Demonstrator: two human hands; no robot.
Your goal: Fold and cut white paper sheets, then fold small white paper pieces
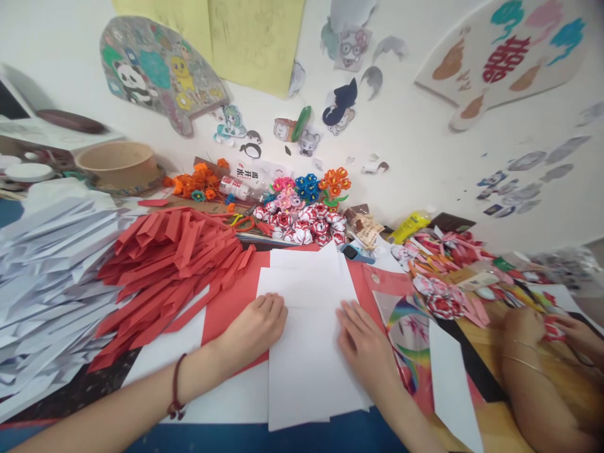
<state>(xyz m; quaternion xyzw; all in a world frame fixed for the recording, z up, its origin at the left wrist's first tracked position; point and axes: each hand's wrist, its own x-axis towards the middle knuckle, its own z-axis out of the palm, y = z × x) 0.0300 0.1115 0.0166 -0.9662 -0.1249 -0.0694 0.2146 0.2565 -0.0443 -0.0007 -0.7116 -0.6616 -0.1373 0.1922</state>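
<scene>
Sheets of white paper [306, 365] lie in an overlapping stack in front of me, over red paper [221, 321]. My left hand [259, 321], with a dark red bracelet at the wrist, rests at the stack's left edge, its fingers curled together; whether they pinch a sheet is hidden. On the right edge of the stack lies my right hand [363, 340], fingers stretched out and nothing held. Folded red paper strips [174, 251] are heaped left of my left hand, beside a larger heap of folded white strips [51, 283].
Red-and-white paper flowers [302, 223] and a blue-strapped watch [356, 253] sit behind the stack. A rainbow-patterned pouch [410, 340] lies to the right. At the far right, another person's hands [533, 327] hold a small red-and-white piece. A round basin [117, 163] stands back left.
</scene>
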